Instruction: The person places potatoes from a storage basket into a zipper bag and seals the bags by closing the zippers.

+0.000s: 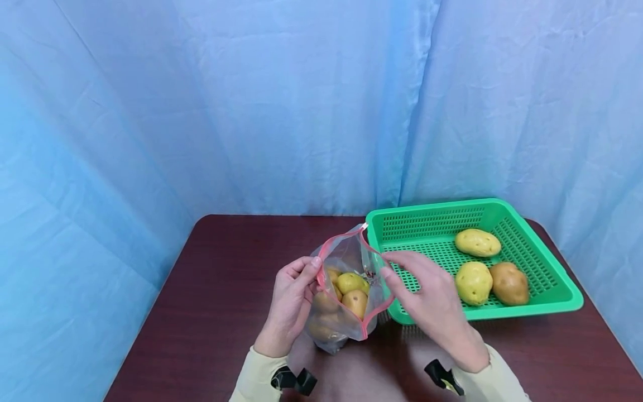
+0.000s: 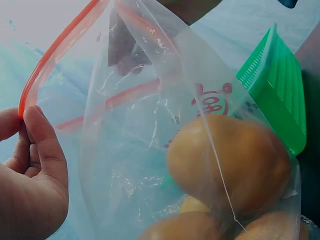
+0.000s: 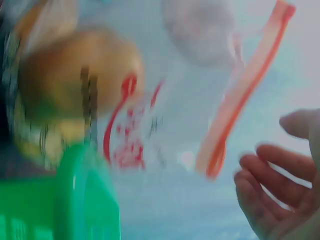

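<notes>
A clear zip bag [image 1: 346,259] with a red zip rim stands open-mouthed near the middle of the table, holding several potatoes [image 1: 355,304]. My left hand [image 1: 292,298] pinches the left side of the rim between thumb and forefinger; the left wrist view shows the same pinch on the red strip [image 2: 37,70]. By the right side of the rim is my right hand [image 1: 429,293], its fingers spread and loosely bent with nothing in them. In the right wrist view those fingers [image 3: 280,170] are apart from the red strip [image 3: 245,95].
A green plastic basket [image 1: 432,210] stands right of the bag, close beside it. Inside lie a long yellow potato [image 1: 477,243], a rounder yellow potato [image 1: 474,283] and a brown potato [image 1: 509,283]. The dark table [image 1: 211,312] is backed by blue curtains [image 1: 281,111].
</notes>
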Action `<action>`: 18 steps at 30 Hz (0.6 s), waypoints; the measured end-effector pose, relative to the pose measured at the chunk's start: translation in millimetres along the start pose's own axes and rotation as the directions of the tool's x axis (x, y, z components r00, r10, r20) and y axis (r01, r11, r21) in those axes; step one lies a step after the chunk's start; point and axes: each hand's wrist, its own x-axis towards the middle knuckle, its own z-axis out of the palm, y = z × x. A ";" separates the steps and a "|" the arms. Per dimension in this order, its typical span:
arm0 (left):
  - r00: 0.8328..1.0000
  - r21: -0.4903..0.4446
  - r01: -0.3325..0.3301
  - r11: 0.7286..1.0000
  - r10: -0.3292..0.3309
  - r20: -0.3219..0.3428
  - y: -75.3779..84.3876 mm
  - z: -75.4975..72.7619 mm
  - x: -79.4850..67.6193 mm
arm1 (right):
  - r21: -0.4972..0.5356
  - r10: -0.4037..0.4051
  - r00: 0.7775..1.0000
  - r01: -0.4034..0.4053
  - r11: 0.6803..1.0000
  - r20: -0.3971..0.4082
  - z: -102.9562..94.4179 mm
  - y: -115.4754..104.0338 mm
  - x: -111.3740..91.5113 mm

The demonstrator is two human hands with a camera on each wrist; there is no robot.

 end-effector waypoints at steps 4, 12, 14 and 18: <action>1.000 0.004 -0.009 1.000 0.009 0.002 1.2 -0.5 -0.1 | -0.107 0.222 0.971 -0.213 0.971 0.089 -8.6 10.8 2.8; 0.999 0.023 -0.029 0.999 0.029 -0.025 4.5 0.2 0.3 | -0.143 0.223 0.955 -0.197 0.970 0.196 -1.0 9.4 13.7; 0.998 0.042 -0.033 0.999 0.035 -0.045 6.1 0.6 0.0 | -0.087 0.173 0.975 -0.162 0.983 0.137 2.2 1.7 20.3; 0.997 0.093 -0.042 0.995 0.048 -0.064 9.4 3.2 -1.6 | 0.040 0.102 0.991 -0.106 0.994 0.082 9.7 -14.8 34.0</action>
